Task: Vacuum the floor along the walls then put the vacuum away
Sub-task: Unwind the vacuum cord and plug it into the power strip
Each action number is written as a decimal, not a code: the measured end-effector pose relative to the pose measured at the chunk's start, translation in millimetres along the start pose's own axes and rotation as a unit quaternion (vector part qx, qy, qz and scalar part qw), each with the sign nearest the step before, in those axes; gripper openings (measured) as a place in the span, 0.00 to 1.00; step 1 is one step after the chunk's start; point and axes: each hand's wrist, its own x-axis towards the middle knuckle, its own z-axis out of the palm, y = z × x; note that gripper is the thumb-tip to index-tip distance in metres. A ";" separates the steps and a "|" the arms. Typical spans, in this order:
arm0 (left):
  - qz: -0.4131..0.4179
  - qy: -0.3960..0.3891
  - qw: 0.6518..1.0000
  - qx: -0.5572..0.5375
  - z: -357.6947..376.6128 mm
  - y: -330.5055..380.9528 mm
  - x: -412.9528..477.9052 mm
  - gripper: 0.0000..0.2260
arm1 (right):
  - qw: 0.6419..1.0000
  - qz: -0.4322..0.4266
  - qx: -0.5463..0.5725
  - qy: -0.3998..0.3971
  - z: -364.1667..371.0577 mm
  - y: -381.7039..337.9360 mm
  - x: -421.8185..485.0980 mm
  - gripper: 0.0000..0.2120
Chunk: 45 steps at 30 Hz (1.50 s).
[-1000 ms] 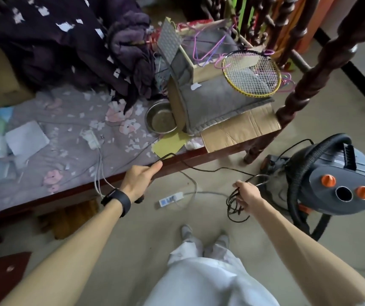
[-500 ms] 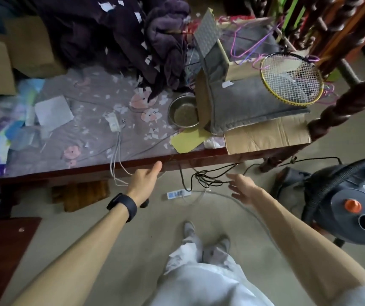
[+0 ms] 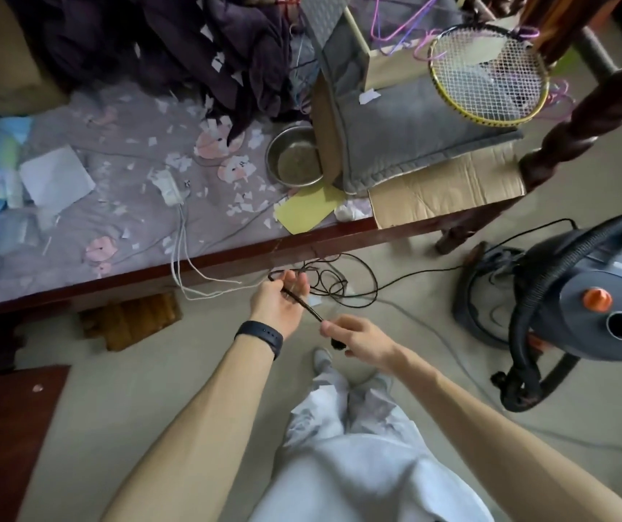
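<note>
Vacuum [image 3: 580, 318]: dark grey canister with orange knobs [image 3: 597, 299], standing on the beige floor [image 3: 113, 389] to the right of my legs, near the turned corner post [image 3: 584, 118] of the wooden bed frame [image 3: 226, 258]. Its black ribbed hose [image 3: 524, 307] arches over the body and hangs down in front of the base.

Power cord [image 3: 302, 304]: thin and black, running from the canister across the floor to a loose tangle of loops just in front of the bed rail, then up into my hands.

Left hand [image 3: 277, 307]: turned palm up, wearing a dark wristband [image 3: 260, 333]; the cord lies across the palm and my fingers curl lightly round it.

Right hand [image 3: 362, 339]: nearer my body, thumb and fingers pinching the cord close to its thick black end. A short, nearly straight run of cord spans the two hands.

Bed surface: torn paper scraps on a floral sheet, white cables [image 3: 179, 254] trailing over the rail, a steel bowl [image 3: 294, 160], a yellow-rimmed racket [image 3: 490, 77] resting on a grey cushion [image 3: 415, 137], flattened cardboard [image 3: 445, 190] at the corner.
</note>
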 end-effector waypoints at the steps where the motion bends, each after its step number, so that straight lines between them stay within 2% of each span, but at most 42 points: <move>1: 0.002 0.006 1.000 -0.003 -1.8 -1.2 1.9 0.14 | 0.999 0.006 0.038 0.006 -2.4 2.3 -0.4 0.11; 4: 0.015 0.047 0.997 0.053 -14.3 -4.8 9.6 0.13 | 0.981 0.002 0.188 0.038 -11.5 8.6 -0.6 0.06; 5: 0.024 0.069 0.989 0.129 -19.5 -6.1 11.8 0.10 | 0.978 -0.007 0.199 0.061 -14.9 10.4 -0.2 0.06; 6: 0.036 0.092 0.962 0.254 -26.0 -6.7 14.2 0.07 | 0.978 -0.018 0.188 0.084 -17.4 12.6 0.8 0.06; 7: 0.048 0.105 0.908 0.402 -33.9 -7.6 15.3 0.08 | 0.981 -0.032 0.165 0.098 -19.0 14.8 2.4 0.07; 9: 0.098 0.100 0.739 0.659 -49.3 -7.5 19.3 0.25 | 0.985 -0.058 0.126 0.101 -19.9 18.1 6.2 0.08; 10: 0.133 0.069 0.660 0.736 -53.0 -6.9 18.5 0.28 | 0.987 -0.070 0.105 0.096 -19.6 19.1 7.9 0.08; 12: 0.196 -0.042 0.524 0.828 -52.6 -8.0 15.2 0.25 | 0.990 -0.084 0.074 0.090 -17.7 19.6 10.9 0.08; 13: 0.203 -0.096 0.469 0.854 -50.4 -9.1 15.3 0.24 | 0.989 -0.086 0.082 0.090 -16.5 20.1 12.7 0.08; 14: 0.198 -0.133 0.439 0.866 -48.8 -10.3 16.3 0.21 | 0.987 -0.084 0.102 0.092 -14.8 21.4 14.6 0.08; 17: 0.212 -0.194 0.423 0.860 -46.6 -11.6 22.1 0.11 | 0.981 -0.065 0.151 0.107 -6.3 26.9 21.2 0.06; 18: 0.221 -0.209 0.400 0.864 -46.3 -9.7 25.9 0.11 | 0.978 -0.059 0.170 0.109 -2.6 28.0 24.8 0.05; 19: 0.237 -0.222 0.361 0.874 -46.9 -7.1 32.4 0.12 | 0.975 -0.052 0.185 0.114 1.6 28.9 29.6 0.04; 23: 0.289 -0.232 0.188 0.910 -60.4 22.2 87.7 0.13 | 0.958 0.015 0.226 0.177 24.9 35.7 66.3 0.08; 27: 0.250 -0.194 0.103 0.943 -85.0 55.0 169.4 0.16 | 0.934 0.092 0.259 0.229 53.6 64.4 130.0 0.11; 29: 0.239 -0.187 0.072 0.950 -103.6 57.0 205.1 0.15 | 0.934 0.126 0.236 0.238 70.3 86.6 165.4 0.09; 36: 0.166 -0.121 0.071 0.976 -169.4 51.7 355.1 0.10 | 0.956 0.187 0.058 0.216 110.6 181.4 299.3 0.11; 40: 0.149 -0.061 0.045 0.986 -210.5 44.7 455.6 0.12 | 0.961 0.195 -0.029 0.194 117.3 240.2 381.5 0.12; 42: 0.162 -0.028 0.061 0.985 -232.7 37.6 502.8 0.13 | 0.963 0.189 -0.062 0.184 117.9 271.6 424.8 0.13; 45: 0.201 -0.015 0.130 0.971 -261.9 18.8 560.6 0.13 | 0.963 0.160 -0.096 0.195 118.8 311.8 482.6 0.20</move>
